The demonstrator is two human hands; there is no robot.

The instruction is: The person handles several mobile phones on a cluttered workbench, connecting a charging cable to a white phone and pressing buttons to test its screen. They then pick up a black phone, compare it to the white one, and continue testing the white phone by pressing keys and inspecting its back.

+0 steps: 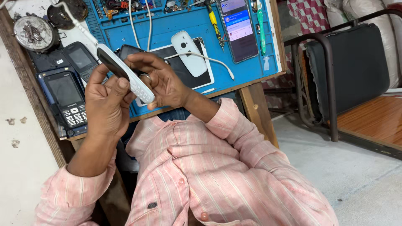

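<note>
A white keypad phone (125,75) with a dark screen is held up between both hands, above the edge of a blue work mat (247,62). My left hand (106,104) grips its lower part, thumb pressed on the keypad. My right hand (161,79) curls around the far side, with a ring on one finger. A white cable (79,25) runs from the phone's top end toward the back of the bench. On the mat just beyond lies a white phone back cover (188,52) on a dark tablet-like slab (197,77).
Two dark keypad phones (67,98) lie at the left of the bench. A lit smartphone (238,29), a yellow screwdriver (215,23) and a green toothbrush (260,25) rest at the back. A round tin of small parts (33,33) sits far left. A black chair (351,67) stands right.
</note>
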